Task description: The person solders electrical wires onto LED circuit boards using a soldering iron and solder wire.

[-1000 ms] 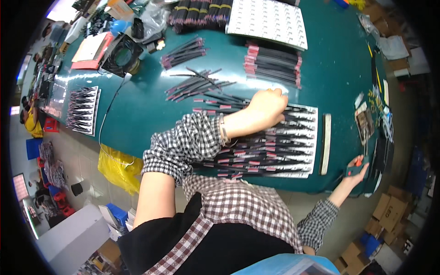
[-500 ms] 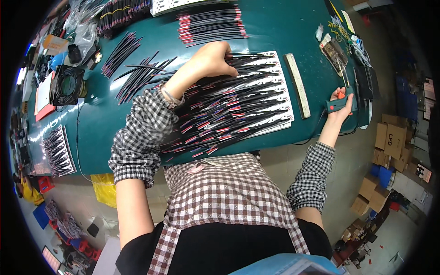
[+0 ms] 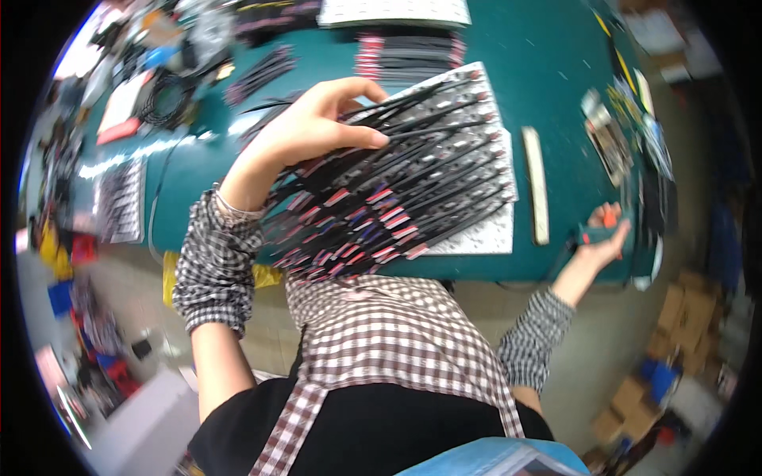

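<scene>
Left hand (image 3: 317, 131) spreads flat over black cables (image 3: 397, 190) on white board (image 3: 484, 230) at bench (image 3: 548, 71) near edge — right hand (image 3: 605, 238) grips red-handled tool (image 3: 607, 216); judged sorting, next steady cables.

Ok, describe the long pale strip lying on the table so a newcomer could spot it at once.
Start from the green table and find the white sheet covered in black cables with red tags, under the left hand. Just to the right of that sheet, between it and the right hand, lies the pale strip. It is the only bare, straight, cream-coloured bar there, lying alone and pointing away from the person.
</scene>
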`<state>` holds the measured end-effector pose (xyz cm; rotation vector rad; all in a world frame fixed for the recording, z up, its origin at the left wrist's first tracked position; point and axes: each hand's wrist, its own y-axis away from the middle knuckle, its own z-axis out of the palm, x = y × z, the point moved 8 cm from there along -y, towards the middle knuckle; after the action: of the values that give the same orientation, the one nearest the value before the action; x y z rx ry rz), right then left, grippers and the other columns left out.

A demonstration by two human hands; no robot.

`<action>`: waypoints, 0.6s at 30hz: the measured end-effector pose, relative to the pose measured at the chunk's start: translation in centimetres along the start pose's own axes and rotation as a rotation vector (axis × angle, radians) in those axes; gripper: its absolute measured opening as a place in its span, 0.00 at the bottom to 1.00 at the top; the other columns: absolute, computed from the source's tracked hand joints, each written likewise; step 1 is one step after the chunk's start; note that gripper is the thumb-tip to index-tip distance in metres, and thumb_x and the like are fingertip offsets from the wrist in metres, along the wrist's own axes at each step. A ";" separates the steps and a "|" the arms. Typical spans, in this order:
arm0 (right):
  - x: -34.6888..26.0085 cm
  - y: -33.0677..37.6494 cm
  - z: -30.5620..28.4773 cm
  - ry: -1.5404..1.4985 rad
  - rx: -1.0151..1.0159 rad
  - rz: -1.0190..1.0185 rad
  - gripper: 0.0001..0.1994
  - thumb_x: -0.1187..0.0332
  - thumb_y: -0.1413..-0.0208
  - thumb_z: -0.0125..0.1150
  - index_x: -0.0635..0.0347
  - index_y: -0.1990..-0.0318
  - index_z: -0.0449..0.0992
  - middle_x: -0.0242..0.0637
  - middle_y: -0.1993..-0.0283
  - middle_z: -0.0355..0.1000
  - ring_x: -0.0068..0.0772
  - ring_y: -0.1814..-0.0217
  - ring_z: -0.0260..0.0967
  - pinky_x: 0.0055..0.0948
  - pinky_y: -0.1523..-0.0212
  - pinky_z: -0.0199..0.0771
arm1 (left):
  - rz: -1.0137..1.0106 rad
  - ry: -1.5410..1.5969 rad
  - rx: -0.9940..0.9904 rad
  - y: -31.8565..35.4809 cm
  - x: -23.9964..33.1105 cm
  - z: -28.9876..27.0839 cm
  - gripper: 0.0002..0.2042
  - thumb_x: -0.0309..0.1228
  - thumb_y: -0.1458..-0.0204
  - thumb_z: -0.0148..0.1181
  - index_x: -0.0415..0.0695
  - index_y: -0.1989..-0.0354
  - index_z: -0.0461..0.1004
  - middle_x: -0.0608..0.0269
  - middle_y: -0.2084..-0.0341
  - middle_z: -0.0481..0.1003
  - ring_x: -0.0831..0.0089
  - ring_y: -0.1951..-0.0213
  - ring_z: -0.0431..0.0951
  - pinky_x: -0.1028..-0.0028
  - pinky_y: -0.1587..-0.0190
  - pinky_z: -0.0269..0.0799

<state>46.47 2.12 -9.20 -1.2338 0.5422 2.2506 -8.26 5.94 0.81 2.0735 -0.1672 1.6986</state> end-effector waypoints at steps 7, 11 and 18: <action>-2.3 -0.8 -3.4 0.013 -0.114 -0.028 0.24 0.52 0.37 0.53 0.69 0.49 0.70 0.42 0.57 0.71 0.33 0.58 0.68 0.29 0.54 0.71 | 0.140 0.113 0.298 12.9 4.1 -8.9 0.21 0.21 0.52 0.67 0.37 0.48 0.72 0.63 0.60 0.79 0.80 0.58 0.76 0.79 0.53 0.71; -0.4 -0.9 -4.0 0.031 -0.040 -0.043 0.20 0.57 0.34 0.50 0.71 0.51 0.72 0.43 0.57 0.72 0.33 0.57 0.71 0.26 0.54 0.75 | 0.231 0.223 0.648 21.9 5.2 -12.4 0.23 0.18 0.53 0.65 0.36 0.45 0.71 0.58 0.57 0.79 0.76 0.56 0.77 0.77 0.51 0.72; 0.7 -0.3 -2.2 -0.035 -0.046 -0.051 0.20 0.57 0.34 0.50 0.70 0.52 0.72 0.42 0.57 0.72 0.32 0.57 0.71 0.26 0.53 0.75 | 0.242 -0.106 0.786 31.5 7.3 -16.7 0.24 0.19 0.51 0.62 0.34 0.43 0.70 0.57 0.54 0.78 0.75 0.52 0.76 0.76 0.48 0.71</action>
<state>47.74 1.28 -10.91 -1.2147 0.4434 2.2488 -33.24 -13.82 18.46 2.7956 0.2787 2.0106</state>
